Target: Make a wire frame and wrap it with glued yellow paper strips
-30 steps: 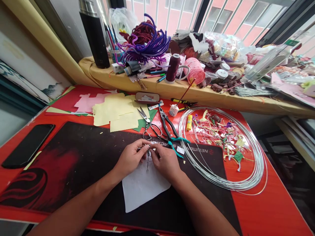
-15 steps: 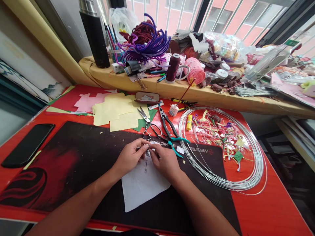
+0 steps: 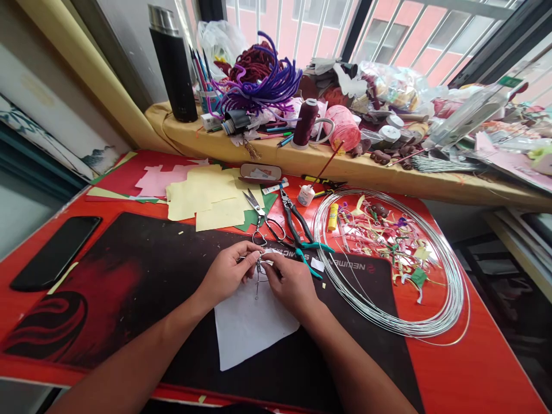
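Note:
My left hand (image 3: 233, 269) and my right hand (image 3: 291, 282) meet over a sheet of white paper (image 3: 248, 339). Between their fingertips they pinch a small twisted wire piece (image 3: 257, 283). Its thin stem hangs down toward me and ends in a tiny loop. The fingers cover the top of the piece, so its full shape is hidden. Just beyond the hands lie scissors (image 3: 260, 217) and pliers with black and teal handles (image 3: 297, 223). The paper rests on a black desk mat (image 3: 172, 276).
A large coil of silver wire (image 3: 366, 310) lies at right around colourful scraps (image 3: 388, 230). Cut yellow paper (image 3: 202, 190), a black phone-like slab (image 3: 56, 253) and a small white glue bottle (image 3: 306, 195) are on the red table. Behind, the crowded sill holds a black thermos (image 3: 175, 75).
The view has shifted slightly, so the scene sits a little lower and to the right. Both hands keep their pinch on the wire piece with hardly any movement.

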{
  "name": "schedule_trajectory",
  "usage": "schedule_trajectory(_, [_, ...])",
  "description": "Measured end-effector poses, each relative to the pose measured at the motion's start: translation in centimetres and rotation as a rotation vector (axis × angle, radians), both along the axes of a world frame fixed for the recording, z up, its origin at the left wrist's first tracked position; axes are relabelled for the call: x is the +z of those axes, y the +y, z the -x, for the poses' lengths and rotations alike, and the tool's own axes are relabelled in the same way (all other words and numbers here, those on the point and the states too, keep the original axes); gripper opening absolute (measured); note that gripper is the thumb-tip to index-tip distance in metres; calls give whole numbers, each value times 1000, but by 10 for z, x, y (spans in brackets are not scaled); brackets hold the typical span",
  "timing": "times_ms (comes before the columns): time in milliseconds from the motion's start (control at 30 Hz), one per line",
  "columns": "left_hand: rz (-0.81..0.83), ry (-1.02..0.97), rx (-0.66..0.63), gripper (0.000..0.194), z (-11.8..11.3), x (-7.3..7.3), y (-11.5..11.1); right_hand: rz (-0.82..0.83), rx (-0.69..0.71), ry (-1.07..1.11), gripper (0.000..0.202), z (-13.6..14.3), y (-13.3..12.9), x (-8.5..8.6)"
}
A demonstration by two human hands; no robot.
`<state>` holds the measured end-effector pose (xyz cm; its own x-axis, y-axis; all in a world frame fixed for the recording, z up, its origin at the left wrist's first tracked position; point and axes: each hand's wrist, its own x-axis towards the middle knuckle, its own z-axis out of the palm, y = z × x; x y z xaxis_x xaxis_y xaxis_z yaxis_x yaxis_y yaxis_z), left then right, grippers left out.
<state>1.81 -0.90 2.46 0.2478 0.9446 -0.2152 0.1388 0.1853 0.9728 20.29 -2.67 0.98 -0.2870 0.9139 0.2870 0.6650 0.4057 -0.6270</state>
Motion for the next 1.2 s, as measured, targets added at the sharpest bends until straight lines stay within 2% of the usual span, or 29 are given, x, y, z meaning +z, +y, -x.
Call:
schedule_trajectory(200, [24, -40, 5, 33, -3, -1, -1, -13, -16, -21, 17, 1, -1, -2])
schedule_trajectory(567, [21, 11, 7, 34, -7, -1, -5, -24, -56, -61, 16, 3, -3, -5])
schedule_trajectory(800, [-199, 138, 17, 26, -6, 7, -3, -43, -73, -60, 17, 4, -3, -7])
schedule_trajectory(967, [-158, 122, 32, 26, -7, 6, -4, -41, -46, -46, 19, 4, -2, -8])
schedule_trajectory(1067, [-162, 139, 67, 26, -5, 5, -3, -36, -33, -20, 22, 2, -2, -7])
schedule_trajectory(1200, [-90, 95, 132, 31, 3, 0, 3, 0, -66, 40, 25, -2, -1, -2])
